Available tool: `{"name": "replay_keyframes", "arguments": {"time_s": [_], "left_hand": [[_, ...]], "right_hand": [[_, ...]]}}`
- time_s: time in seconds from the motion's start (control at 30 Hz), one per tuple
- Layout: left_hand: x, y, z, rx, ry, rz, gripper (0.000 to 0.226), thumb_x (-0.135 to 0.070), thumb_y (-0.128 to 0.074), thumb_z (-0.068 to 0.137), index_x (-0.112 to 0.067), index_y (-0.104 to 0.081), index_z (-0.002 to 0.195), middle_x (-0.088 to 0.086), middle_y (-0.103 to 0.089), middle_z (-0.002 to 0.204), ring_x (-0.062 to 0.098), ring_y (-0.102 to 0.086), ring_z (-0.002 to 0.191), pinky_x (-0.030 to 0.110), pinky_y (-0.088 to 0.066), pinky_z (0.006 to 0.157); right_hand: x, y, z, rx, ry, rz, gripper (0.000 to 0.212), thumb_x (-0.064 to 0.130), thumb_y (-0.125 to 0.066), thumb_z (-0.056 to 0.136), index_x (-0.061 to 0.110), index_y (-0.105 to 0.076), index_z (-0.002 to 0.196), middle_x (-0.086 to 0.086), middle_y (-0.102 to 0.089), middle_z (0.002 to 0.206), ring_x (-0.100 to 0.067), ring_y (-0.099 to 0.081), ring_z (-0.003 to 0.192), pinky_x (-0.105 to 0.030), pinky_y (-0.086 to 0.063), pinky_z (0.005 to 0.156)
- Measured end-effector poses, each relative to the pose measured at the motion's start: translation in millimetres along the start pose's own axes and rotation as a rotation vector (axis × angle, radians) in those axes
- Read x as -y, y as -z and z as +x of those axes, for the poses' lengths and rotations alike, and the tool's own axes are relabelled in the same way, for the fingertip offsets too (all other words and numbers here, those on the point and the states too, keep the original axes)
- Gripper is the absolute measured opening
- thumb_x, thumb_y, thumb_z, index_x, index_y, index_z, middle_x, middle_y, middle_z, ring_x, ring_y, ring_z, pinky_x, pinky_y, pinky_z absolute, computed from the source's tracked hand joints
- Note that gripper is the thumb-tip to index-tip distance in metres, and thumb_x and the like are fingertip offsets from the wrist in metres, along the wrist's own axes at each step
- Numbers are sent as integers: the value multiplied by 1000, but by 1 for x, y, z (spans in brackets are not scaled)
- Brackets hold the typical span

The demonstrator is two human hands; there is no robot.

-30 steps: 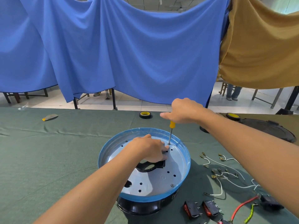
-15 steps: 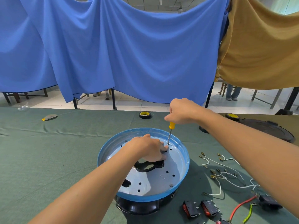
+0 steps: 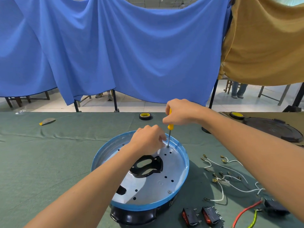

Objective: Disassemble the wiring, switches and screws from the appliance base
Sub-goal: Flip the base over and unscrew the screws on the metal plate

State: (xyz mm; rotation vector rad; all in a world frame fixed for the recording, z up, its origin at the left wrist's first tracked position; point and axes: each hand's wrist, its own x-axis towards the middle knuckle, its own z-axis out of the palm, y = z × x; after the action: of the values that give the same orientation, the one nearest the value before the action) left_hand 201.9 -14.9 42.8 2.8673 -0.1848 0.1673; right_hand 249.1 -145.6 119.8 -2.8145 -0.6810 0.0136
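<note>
The round appliance base [image 3: 185, 174] has a blue rim, a silver perforated plate and a black underside. It stands on the green cloth. My right hand [image 3: 181, 112] grips the yellow-handled screwdriver [image 3: 170, 126], held nearly upright with its tip on a screw at the plate's far edge. My left hand [image 3: 148, 139] hovers over the plate with its fingers curled right beside the shaft; whether they pinch anything is hidden. A black bracket [image 3: 148, 167] lies on the plate's middle. One screw [image 3: 169, 192] sits near the front rim.
Loose white wires [image 3: 222, 178] lie right of the base. Two red rocker switches [image 3: 190, 214] [image 3: 211, 214], a red wire [image 3: 245, 211] and a black connector [image 3: 274, 208] are nearer me. Tape rolls [image 3: 145, 116] [image 3: 236, 115] and a dark round plate [image 3: 273, 129] sit further back.
My left hand has lifted off the black bracket and moved up to the screwdriver shaft, uncovering the bracket. The screwdriver now stands more upright on the far screw.
</note>
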Motion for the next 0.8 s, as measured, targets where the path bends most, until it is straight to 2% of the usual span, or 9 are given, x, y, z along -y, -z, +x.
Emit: {"name": "replay_keyframes", "arguments": {"time_s": [0.13, 0.17, 0.23, 0.3, 0.37, 0.5, 0.6, 0.7, 0.8], "left_hand": [[0, -4, 7, 25, 26, -92, 24, -22, -70, 84, -24, -74, 107, -5, -71, 100, 19, -61, 99, 40, -53, 87], [0, -5, 8, 41, 20, -93, 23, -23, -70, 83, -25, -75, 105, -5, -71, 98, 20, -61, 97, 41, -53, 85], [1, -8, 10, 64, 13, -90, 20, -24, -71, 82, -26, -76, 101, -5, -70, 93, 20, -61, 92, 42, -54, 83], [2, -10, 11, 63, 13, -104, 17, -24, -71, 82, -28, -77, 98, -7, -69, 88, 20, -60, 89, 42, -53, 83], [3, -11, 13, 60, 12, -121, 15, -23, -71, 82, -28, -78, 94, -8, -68, 83, 21, -60, 89, 43, -53, 83], [3, -14, 14, 29, 30, -169, 10, -21, -74, 80, -29, -79, 85, -5, -71, 80, 21, -61, 88, 44, -53, 83], [1, -17, 14, 0, 48, -168, 9, -23, -75, 81, -25, -79, 89, -3, -72, 86, 22, -62, 90, 44, -53, 84], [-1, -20, 15, -31, 73, -122, 12, -30, -73, 84, -24, -78, 93, -2, -71, 94, 22, -61, 95, 40, -52, 80], [-3, -23, 14, -66, 70, -30, 16, -38, -68, 87, -28, -76, 96, -4, -71, 96, 21, -60, 94, 32, -46, 70]], "right_hand": [[-4, -1, 3, -27, 24, -53, 36, 47, -54, 88, 11, -58, 83, -6, -59, 78, -22, -56, 73, -31, -40, 54], [-5, -1, 2, -44, 31, -58, 38, 46, -53, 90, 9, -58, 83, -6, -58, 77, -23, -56, 74, -33, -42, 56], [-7, -1, 1, -41, 56, -41, 32, 33, -55, 89, 4, -63, 101, -14, -65, 94, -30, -61, 93, -38, -49, 66], [-6, 2, -1, -6, 80, -13, 33, 25, -58, 84, 5, -64, 109, -18, -65, 108, -32, -60, 103, -34, -46, 62], [-6, 3, -1, 39, 97, -19, 32, 28, -59, 82, 9, -65, 108, -14, -66, 106, -30, -63, 100, -29, -42, 57], [-4, 0, -2, -16, 91, -91, 43, 45, -56, 89, 6, -64, 104, -13, -66, 97, -28, -61, 88, -36, -48, 67], [-4, -1, -4, -42, 139, -73, 31, 27, -59, 87, 3, -66, 105, -20, -66, 101, -32, -60, 88, -40, -51, 65], [-4, 3, -10, -5, 184, -45, 16, 20, -62, 84, 16, -68, 98, -7, -66, 92, -15, -55, 75, -29, -43, 54], [-7, 7, -15, -10, 178, -2, 11, 21, -67, 81, 21, -69, 92, -1, -65, 88, -10, -56, 76, -27, -46, 56]]}}
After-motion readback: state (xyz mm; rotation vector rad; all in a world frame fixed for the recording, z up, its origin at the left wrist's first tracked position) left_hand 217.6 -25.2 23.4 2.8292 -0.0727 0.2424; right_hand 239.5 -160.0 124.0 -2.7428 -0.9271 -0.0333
